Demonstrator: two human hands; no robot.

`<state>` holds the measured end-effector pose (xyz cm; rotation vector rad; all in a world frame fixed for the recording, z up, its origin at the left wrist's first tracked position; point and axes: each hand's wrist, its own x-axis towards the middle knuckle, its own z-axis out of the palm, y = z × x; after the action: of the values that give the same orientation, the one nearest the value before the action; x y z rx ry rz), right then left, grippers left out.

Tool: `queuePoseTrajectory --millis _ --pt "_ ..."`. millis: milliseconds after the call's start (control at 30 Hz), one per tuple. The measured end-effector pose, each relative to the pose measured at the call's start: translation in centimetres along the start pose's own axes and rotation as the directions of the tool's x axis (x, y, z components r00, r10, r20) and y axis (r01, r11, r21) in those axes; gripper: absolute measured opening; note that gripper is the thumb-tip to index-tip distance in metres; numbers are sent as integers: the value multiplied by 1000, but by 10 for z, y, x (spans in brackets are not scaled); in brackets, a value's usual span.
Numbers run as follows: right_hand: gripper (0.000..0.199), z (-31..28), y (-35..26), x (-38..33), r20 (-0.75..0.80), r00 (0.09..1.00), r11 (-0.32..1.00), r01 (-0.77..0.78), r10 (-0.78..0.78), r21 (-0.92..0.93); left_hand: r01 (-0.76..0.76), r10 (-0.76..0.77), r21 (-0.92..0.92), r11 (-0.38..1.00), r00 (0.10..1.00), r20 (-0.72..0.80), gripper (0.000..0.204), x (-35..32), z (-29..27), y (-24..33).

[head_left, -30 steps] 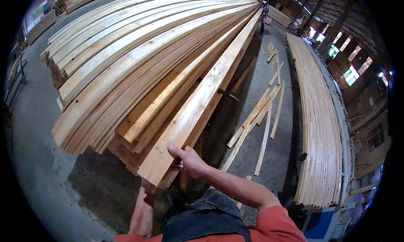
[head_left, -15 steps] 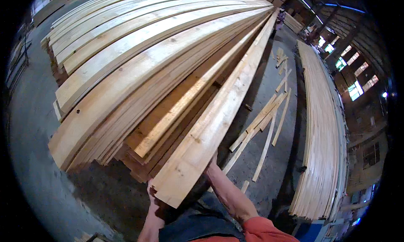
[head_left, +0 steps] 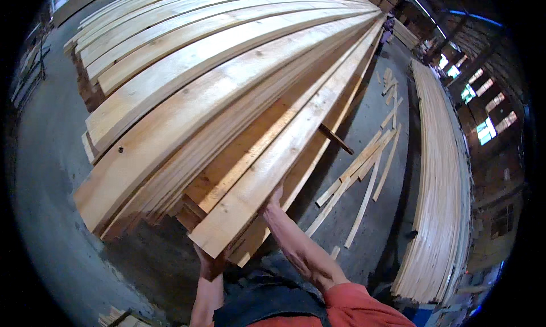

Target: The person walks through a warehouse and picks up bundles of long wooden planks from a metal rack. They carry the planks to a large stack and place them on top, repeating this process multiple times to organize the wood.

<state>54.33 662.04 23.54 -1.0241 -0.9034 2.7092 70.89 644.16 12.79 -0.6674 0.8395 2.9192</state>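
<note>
Head view: compared with half a second ago, the long pale plank [head_left: 267,173] has slid a little further off the stack of boards [head_left: 187,71], and its near end now overhangs the person's chest more than it did. The left hand [head_left: 209,264] sits under that near end, cupping the end edge from below; its fingers are mostly hidden, so how tightly they close cannot be told for sure. The right hand [head_left: 274,200] presses against the plank's right-hand edge, fingers wrapped up around it in a closed grip. The plank's long axis runs from the lower middle, at the body, up and away to the upper right, following the stack's length. Loose thin battens [head_left: 364,167] lie scattered on the concrete floor [head_left: 51,213] to the right, beside a second long pile of boards [head_left: 441,173].
</note>
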Motion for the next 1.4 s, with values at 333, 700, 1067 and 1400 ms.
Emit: queuePoseTrajectory --millis 333,700,1067,1400 --pt "63 39 -75 54 65 907 909 413 -417 56 -118 86 147 982 975 204 67 6 53 10" --pt "56 -90 -84 56 405 902 781 359 -151 -510 317 -414 -408 856 894 -174 51 -46 43 -12" --pt "72 -657 -89 -167 -322 929 472 -369 180 -800 257 -626 965 55 762 -167 25 -146 30 -232" --pt "57 -1042 -48 -527 -806 589 842 -408 -51 -352 -537 -816 657 -530 533 -222 21 -223 -46 -463"
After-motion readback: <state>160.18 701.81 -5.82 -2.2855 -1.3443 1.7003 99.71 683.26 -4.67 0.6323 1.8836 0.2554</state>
